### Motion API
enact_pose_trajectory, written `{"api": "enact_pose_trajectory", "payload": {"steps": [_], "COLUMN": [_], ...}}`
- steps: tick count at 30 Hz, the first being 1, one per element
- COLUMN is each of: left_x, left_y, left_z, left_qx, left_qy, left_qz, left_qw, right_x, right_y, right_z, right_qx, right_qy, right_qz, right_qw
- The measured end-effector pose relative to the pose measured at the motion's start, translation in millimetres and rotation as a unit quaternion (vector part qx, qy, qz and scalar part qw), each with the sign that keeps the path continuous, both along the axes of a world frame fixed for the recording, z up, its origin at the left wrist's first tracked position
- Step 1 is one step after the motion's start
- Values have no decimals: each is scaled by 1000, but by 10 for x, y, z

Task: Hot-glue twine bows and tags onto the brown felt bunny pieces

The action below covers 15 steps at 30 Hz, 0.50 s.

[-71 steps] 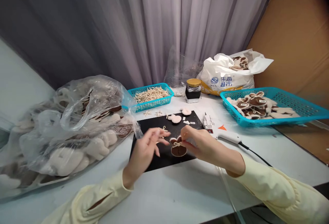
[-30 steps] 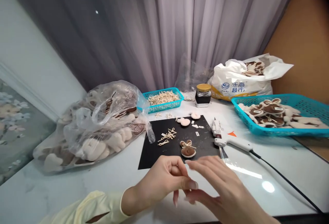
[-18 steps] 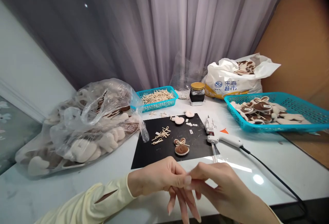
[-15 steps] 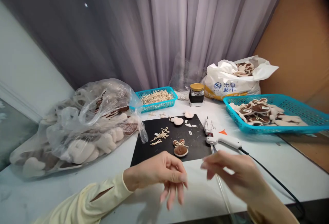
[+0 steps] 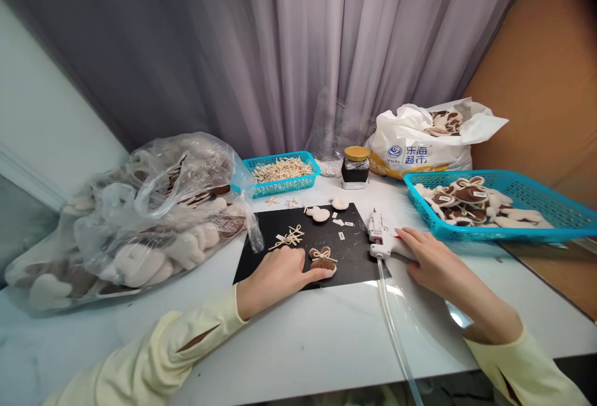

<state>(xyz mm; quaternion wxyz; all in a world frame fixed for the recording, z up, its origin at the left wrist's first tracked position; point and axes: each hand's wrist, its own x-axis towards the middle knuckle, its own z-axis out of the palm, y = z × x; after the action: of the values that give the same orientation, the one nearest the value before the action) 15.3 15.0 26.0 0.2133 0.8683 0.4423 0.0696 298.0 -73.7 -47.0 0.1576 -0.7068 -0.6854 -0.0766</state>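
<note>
My left hand (image 5: pixel 275 275) rests on the black mat with its fingers curled, and its thumb lies on the lower edge of a small brown plush bunny head (image 5: pixel 321 257) with a cream bow. The fingertips are partly hidden. My right hand (image 5: pixel 431 260) is closed over the handle of a white hot glue gun (image 5: pixel 380 235), whose nozzle points away from me. A clear glue stick (image 5: pixel 392 325) trails from the gun's rear toward the table's front edge. Left of the plush lie several tied cream bows (image 5: pixel 289 237), just beyond my left knuckles.
White plush pieces (image 5: pixel 318 214) and small labels (image 5: pixel 341 235) lie on the mat (image 5: pixel 261 226). Around it are a blue basket of cords (image 5: pixel 319 170), a jar (image 5: pixel 356 173), a clear bag of plush pieces (image 5: pixel 140 219), a white bag (image 5: pixel 420 145) and a larger blue basket (image 5: pixel 536 232).
My left hand has moved forward onto the mat and its thumb now touches the plush bunny head. My right hand has gone forward and right, onto the glue gun's handle.
</note>
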Motion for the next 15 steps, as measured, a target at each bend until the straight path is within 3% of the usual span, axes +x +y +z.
{"api": "enact_pose_trajectory", "payload": {"steps": [2,5,8,11,15], "left_x": [45,103,145,153,99], "left_y": [45,110,143,140,96], "left_z": [-40,-87,-106,-108,-102], "left_qx": [-22,-138,-239,-307,-397], "left_qy": [-16,-27,-58,-117,-228], "left_qz": [3,27,8,-29,-30], "left_qw": [1000,990,969,944,889], "right_x": [9,42,70,32,-210], "right_y": [11,1,-29,-128,-408], "right_z": [41,102,206,376,481], "right_qx": [5,21,93,108,24], "right_qy": [3,10,95,283,490], "right_qz": [3,3,-8,-33,-19], "right_qw": [1000,1000,991,952,871]}}
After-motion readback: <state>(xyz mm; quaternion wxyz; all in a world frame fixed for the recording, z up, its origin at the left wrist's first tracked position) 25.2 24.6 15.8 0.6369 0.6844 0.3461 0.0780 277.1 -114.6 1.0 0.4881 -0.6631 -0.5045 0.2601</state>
